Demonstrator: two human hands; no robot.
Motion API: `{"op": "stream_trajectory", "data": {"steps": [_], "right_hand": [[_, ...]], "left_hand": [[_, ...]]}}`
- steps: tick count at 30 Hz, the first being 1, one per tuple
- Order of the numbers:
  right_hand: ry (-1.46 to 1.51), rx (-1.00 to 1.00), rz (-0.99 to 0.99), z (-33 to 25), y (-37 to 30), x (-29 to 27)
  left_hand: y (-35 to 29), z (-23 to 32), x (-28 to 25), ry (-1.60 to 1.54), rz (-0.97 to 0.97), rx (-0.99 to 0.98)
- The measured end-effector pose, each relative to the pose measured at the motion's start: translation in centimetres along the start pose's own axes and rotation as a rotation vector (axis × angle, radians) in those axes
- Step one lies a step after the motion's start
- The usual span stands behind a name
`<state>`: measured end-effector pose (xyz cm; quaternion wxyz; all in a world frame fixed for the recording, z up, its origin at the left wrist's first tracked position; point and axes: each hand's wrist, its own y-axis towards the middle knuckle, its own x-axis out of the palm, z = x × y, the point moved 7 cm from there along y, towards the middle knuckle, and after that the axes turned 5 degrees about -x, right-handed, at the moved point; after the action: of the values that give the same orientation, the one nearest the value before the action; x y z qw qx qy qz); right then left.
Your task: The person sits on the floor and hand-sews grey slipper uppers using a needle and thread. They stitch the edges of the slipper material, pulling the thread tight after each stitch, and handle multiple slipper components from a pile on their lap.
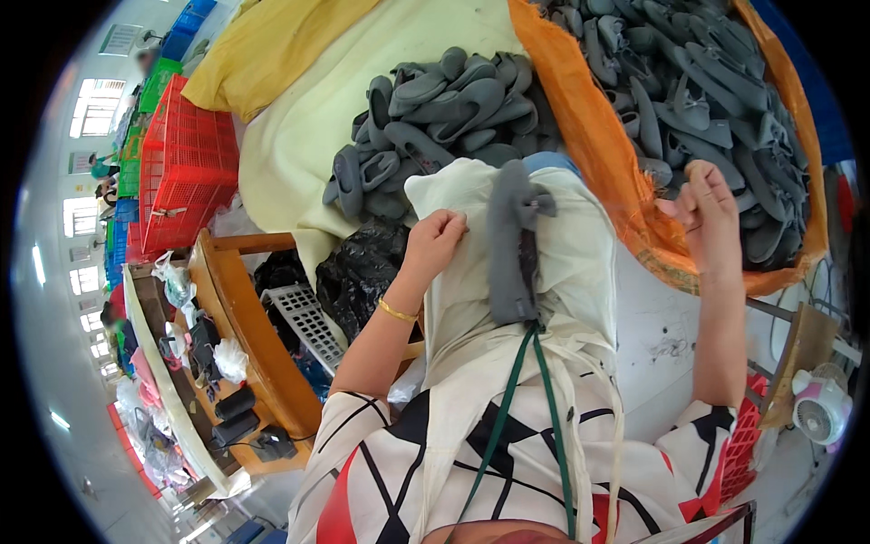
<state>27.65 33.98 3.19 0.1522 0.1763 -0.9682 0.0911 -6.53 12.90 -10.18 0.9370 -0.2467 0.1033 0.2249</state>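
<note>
The left hand (437, 238) is closed, pinching the cream cloth (580, 245) in the middle of the frame. The right hand (707, 213) is closed on the edge of the orange sack (589, 136) at the right. A grey shoe (514, 245) lies on the cloth between the hands, just beside the left one. The sack is full of grey shoes (707, 100). More grey shoes are in a pile (435, 118) above the cloth. A red crate (186, 163) stands at the upper left.
</note>
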Motion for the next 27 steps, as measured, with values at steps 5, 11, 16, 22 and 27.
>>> {"op": "stream_trajectory", "data": {"steps": [5,11,16,22,27], "right_hand": [[-0.166,-0.054,-0.055,0.9,-0.6,0.1],[-0.5,-0.085,0.021,0.3,-2.0,-4.4],[0.025,-0.088,0.276,-2.3,-4.0,-11.5],[0.676,-0.33,0.656,-1.9,-6.7,-46.1],[0.478,-0.595,0.761,-6.2,-12.4,-61.2]], "left_hand": [[-0.7,3.5,1.6,-0.042,0.009,0.16],[-0.6,5.7,2.8,0.359,0.177,0.204],[2.7,2.2,1.6,0.172,0.046,0.092],[0.9,3.6,-0.6,-0.413,-0.218,-0.133],[-2.5,-1.1,-1.9,-0.255,-0.246,-0.102]]}}
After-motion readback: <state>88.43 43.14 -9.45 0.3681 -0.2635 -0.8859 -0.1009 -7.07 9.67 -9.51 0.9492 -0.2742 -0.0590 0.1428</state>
